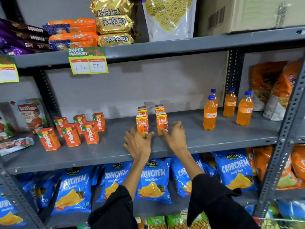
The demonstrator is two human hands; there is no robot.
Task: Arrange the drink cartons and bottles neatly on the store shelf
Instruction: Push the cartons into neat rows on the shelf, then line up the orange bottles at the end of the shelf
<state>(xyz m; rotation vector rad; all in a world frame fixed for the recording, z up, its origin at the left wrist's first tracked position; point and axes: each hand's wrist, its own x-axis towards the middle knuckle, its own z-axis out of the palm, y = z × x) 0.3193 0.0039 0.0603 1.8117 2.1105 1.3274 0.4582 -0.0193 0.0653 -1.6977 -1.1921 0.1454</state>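
Observation:
Two rows of orange Real juice cartons stand mid-shelf on the grey metal shelf (198, 142). My left hand (137, 143) wraps the base of the front left Real carton (142, 123), fingers on its left and thumb on its right. My right hand (175, 136) is spread beside the front right Real carton (162, 122), with only the thumb touching its lower front. Two more Real cartons (159, 109) stand behind them. Several red-orange Maaza cartons (90, 133) stand loosely staggered to the left. Several orange Fanta bottles (210, 113) with blue caps stand at the right.
Ketchup pouches (31, 114) sit at the far left of the shelf and orange snack bags (272, 90) at the far right. Biscuit packs (113, 23) fill the shelf above, blue Crunchem bags (153, 180) the shelf below. A price tag (88, 61) hangs from the upper shelf edge.

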